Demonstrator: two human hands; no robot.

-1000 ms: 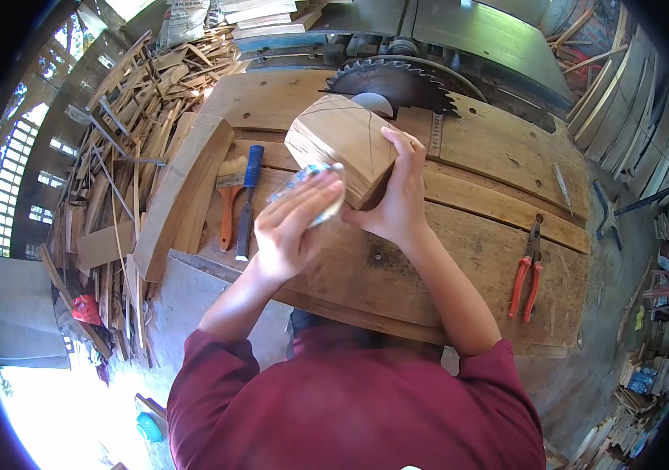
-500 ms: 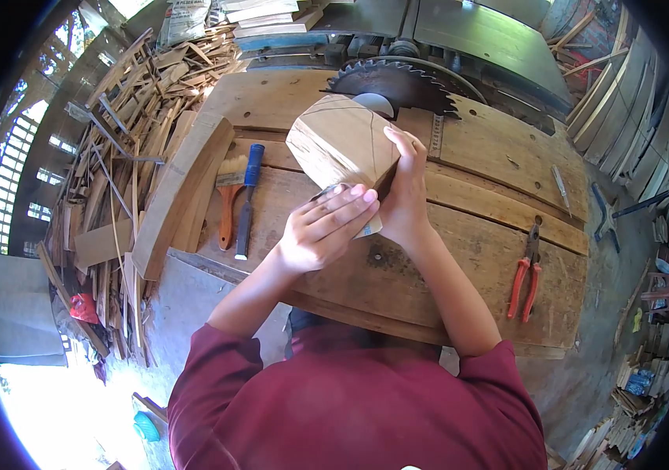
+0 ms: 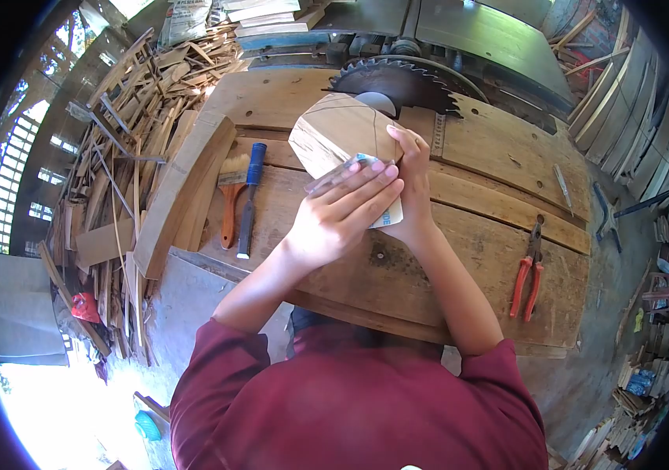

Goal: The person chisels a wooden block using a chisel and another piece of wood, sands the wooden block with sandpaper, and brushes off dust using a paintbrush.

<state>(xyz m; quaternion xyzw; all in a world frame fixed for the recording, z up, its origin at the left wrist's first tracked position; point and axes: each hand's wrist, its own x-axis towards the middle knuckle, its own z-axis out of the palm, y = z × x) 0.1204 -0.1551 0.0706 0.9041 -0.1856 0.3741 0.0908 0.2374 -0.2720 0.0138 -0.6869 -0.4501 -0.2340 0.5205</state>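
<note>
A many-sided wooden block (image 3: 346,125) with pencil lines on its top face is tilted over the workbench (image 3: 460,258). My right hand (image 3: 413,184) grips its right side, thumb side partly hidden behind the other hand. With fingers together, my left hand (image 3: 346,207) presses a sheet of sandpaper (image 3: 387,215) with blue print on its back against the block's near side. To the left lie a paintbrush (image 3: 230,204) with an orange handle and a blue-handled chisel (image 3: 250,200). Red-handled pliers (image 3: 528,270) lie at the right of the bench.
Behind the block stands a toothed circular saw blade (image 3: 405,84). A long curved board (image 3: 181,192) leans along the bench's left edge, beside a heap of scrap wood (image 3: 126,157). A thin knife-like tool (image 3: 562,188) lies at the right, near a clamp (image 3: 607,215).
My left hand has swept rightward and then slightly up along the block with the sandpaper. The block, in my right hand, has shifted slightly to the right.
</note>
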